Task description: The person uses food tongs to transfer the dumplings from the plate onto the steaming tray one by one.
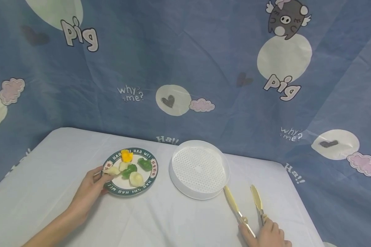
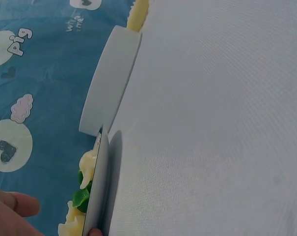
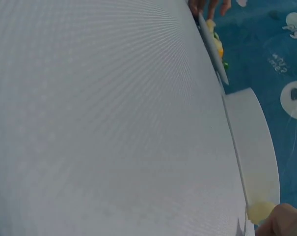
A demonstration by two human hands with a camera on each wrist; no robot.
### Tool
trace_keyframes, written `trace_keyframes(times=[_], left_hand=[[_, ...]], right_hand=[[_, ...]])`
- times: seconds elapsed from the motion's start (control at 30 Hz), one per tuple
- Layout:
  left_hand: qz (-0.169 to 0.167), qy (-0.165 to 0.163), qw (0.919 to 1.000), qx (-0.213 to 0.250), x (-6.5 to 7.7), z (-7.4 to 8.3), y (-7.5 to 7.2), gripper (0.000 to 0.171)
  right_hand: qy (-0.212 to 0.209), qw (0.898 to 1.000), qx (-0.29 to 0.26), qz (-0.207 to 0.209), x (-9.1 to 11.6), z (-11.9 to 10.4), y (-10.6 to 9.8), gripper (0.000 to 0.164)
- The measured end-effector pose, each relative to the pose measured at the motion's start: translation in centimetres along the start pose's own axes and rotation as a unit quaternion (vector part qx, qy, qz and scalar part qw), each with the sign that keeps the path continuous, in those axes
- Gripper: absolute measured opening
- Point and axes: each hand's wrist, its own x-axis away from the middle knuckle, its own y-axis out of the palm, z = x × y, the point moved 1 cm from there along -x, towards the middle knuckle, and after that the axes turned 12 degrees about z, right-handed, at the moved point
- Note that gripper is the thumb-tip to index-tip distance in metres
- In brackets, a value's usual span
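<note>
My left hand [image 1: 89, 190] grips the left rim of a round plate [image 1: 125, 192] with a green lettered border. In the left wrist view a fingertip [image 2: 95, 232] shows under the plate, while other fingers are above it. On the plate lie small dumpling-like pieces: a yellow piece [image 1: 127, 156], green pieces [image 1: 145, 164] and cream pieces [image 1: 136, 179]. Low on the right, my right hand [image 1: 267, 236] holds metal tongs [image 1: 239, 215] with pale yellow tips. The tongs' arms are spread apart with nothing between them, pointing toward the back of the table.
Between the plate and the tongs sits a white round steamer tray [image 1: 201, 169] with a perforated base. The left tong tip is close to its lower right edge. A white cloth [image 1: 160, 219] covers the table, and a blue printed curtain [image 1: 185, 61] hangs behind.
</note>
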Motion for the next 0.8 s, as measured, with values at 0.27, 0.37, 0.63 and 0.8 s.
trace_keyframes(times=[0.27,0.37,0.63,0.8], left_hand=[[0.003,-0.001,1.0000,0.009,0.1,0.0,0.2,0.088],[0.003,-0.002,0.9999,0.013,0.1,0.0,0.2,0.087],[0.004,-0.001,0.9999,0.016,0.0,-0.1,0.2,0.089],[0.001,-0.010,0.9997,0.020,0.0,-0.3,-0.2,0.094]], right_hand=[[0.008,0.997,0.048,-0.062,-0.6,-0.3,-0.5,0.106],[0.003,0.997,0.050,-0.052,-0.6,-0.3,-0.8,0.098],[-0.033,0.990,0.003,0.135,0.0,-0.5,-1.9,0.097],[-0.054,0.990,-0.013,0.127,-0.4,-1.7,-3.8,0.091]])
